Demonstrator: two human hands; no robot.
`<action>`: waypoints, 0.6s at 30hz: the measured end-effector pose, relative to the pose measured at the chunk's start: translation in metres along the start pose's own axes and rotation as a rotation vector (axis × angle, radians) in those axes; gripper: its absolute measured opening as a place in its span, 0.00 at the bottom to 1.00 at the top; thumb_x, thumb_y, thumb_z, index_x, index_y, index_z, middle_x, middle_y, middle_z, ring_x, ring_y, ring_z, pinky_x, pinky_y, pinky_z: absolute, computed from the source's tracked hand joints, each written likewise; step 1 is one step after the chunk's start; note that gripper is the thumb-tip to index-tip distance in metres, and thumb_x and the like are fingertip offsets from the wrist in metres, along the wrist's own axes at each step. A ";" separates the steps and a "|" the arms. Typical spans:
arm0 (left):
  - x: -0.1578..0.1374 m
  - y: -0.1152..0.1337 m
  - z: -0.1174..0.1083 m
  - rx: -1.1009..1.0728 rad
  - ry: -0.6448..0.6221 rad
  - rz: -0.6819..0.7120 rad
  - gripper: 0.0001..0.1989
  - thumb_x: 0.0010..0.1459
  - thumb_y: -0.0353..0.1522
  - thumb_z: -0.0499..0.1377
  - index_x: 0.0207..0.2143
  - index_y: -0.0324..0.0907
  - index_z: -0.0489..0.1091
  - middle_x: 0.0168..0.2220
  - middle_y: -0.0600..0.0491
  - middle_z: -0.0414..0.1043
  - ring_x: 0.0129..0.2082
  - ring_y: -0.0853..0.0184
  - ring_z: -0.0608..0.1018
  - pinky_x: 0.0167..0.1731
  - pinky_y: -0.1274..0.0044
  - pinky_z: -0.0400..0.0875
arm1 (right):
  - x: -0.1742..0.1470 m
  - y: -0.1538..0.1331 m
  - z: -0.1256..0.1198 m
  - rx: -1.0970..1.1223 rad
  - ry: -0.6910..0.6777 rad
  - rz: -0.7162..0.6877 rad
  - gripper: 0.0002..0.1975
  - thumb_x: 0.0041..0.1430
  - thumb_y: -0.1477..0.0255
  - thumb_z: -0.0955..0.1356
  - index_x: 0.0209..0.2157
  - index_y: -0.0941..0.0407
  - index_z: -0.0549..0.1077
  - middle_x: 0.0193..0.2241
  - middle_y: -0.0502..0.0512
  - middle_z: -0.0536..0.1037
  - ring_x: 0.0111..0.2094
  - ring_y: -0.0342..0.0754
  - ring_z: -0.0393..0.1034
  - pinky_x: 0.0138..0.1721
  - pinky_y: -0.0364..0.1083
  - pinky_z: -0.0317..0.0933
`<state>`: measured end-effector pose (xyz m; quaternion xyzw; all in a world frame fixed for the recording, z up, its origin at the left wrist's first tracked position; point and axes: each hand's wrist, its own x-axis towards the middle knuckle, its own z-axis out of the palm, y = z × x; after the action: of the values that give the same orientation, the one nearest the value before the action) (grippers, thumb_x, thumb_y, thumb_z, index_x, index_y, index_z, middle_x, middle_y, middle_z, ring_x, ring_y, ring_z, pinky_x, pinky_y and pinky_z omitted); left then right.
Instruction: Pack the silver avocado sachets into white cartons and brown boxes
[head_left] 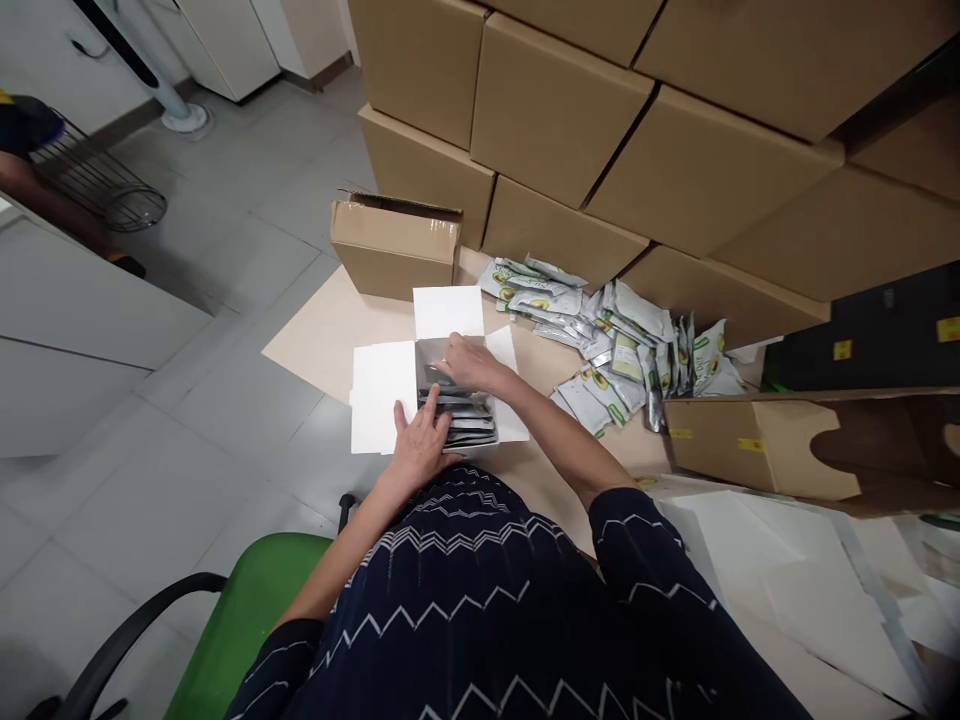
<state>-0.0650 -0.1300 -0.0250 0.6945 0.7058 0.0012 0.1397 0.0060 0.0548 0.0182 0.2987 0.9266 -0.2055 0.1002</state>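
Note:
A white carton with its flaps folded out stands on the table before me. Several flat packets are lined up on edge inside it, their dark edges upward. My left hand rests over the carton's near left side, fingers spread, fingertips touching the packets. Reaching in from the right, my right hand is at the far part of the carton with its fingers curled together. A greyish, shiny surface shows by its fingertips; what the fingers hold is largely hidden.
White-and-green packets with avocado pictures lie heaped to the right of the carton. A small brown box stands behind it, before stacked cardboard boxes. An open brown tray is at right. A green chair stands at lower left; a person's leg shows far left.

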 end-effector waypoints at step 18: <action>0.006 0.001 -0.005 0.004 -0.045 -0.030 0.31 0.53 0.47 0.66 0.54 0.41 0.66 0.72 0.31 0.38 0.61 0.44 0.68 0.62 0.39 0.41 | 0.031 0.035 0.049 0.517 -0.275 -0.217 0.17 0.70 0.62 0.60 0.34 0.56 0.75 0.39 0.57 0.80 0.41 0.50 0.71 0.48 0.48 0.62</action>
<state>-0.0651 -0.1236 -0.0212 0.6838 0.7130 -0.0180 0.1540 0.0052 0.0744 -0.0466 0.1829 0.8480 -0.4821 0.1226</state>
